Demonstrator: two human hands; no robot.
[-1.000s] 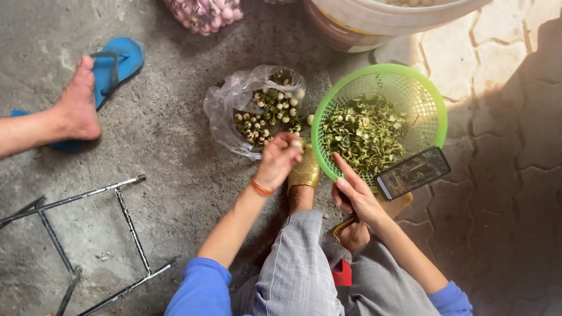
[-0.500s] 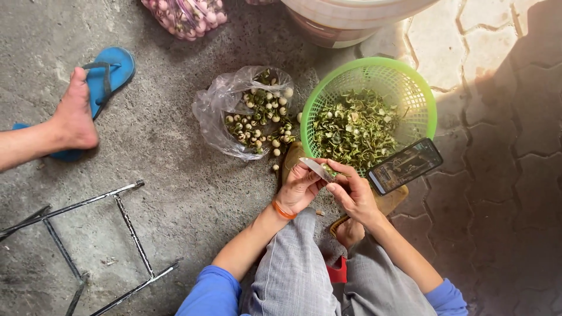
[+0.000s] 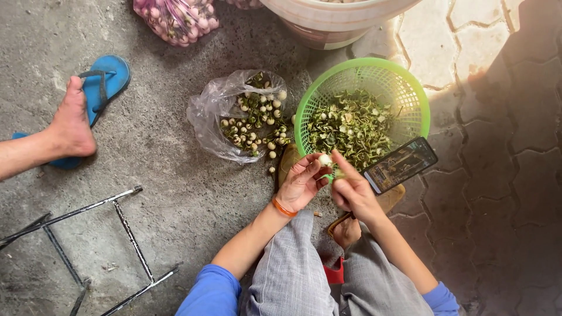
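At far left, another person's bare foot [image 3: 71,126] rests on a blue sandal [image 3: 100,88] on the concrete floor [image 3: 164,193]. A metal frame [image 3: 88,234] lies on the floor below it. At top, a bag of pinkish bulbs [image 3: 175,19] sits near a large pale tub [image 3: 336,17]. Centre: an open clear plastic bag [image 3: 219,114] holds small round eggplants [image 3: 254,126] with green caps, a few spilled beside it. The left hand [image 3: 300,184], an orange band at its wrist, has its grip closed on one small pale eggplant [image 3: 325,159], held just in front of the green basket [image 3: 410,96]. The right hand [image 3: 354,193] meets it there, fingers pinched narrow at the eggplant's green cap. The basket holds trimmed green caps [image 3: 351,126]. A phone [image 3: 401,165] leans on the basket's near rim, screen lit. Paving stones [image 3: 497,146] lie at right.
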